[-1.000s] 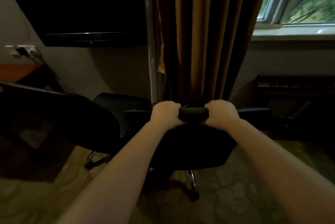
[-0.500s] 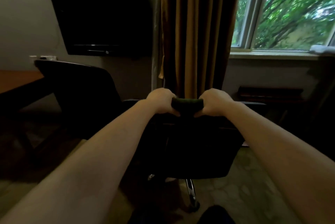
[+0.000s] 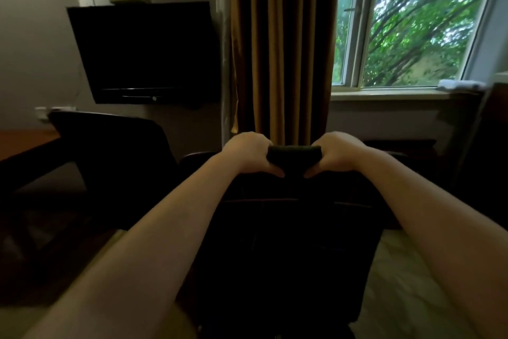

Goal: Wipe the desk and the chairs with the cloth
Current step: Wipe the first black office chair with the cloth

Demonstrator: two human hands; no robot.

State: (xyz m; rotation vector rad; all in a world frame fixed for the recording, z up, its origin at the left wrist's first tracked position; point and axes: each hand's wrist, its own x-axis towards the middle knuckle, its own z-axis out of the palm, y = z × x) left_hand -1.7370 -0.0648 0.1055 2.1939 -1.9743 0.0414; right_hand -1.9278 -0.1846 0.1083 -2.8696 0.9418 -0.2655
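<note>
A: Grips?
B: left grip [image 3: 248,153] and right grip [image 3: 339,151] both clenched on the cloth [image 3: 294,153], one end each.
A: Cloth where?
B: Across the top edge of the near chair [image 3: 288,228] back. Left of it, second chair [image 3: 110,151] beside the counter [image 3: 24,143].

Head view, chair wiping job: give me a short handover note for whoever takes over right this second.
Hands: the left hand and right hand each grip one end of the dark green cloth.
Cloth: held at the top edge of the near chair, at its back.
Done: this frame does not show what is already wiped.
Left, probably: the rest of this chair, the second chair to the left, and the desk at far left.
</note>
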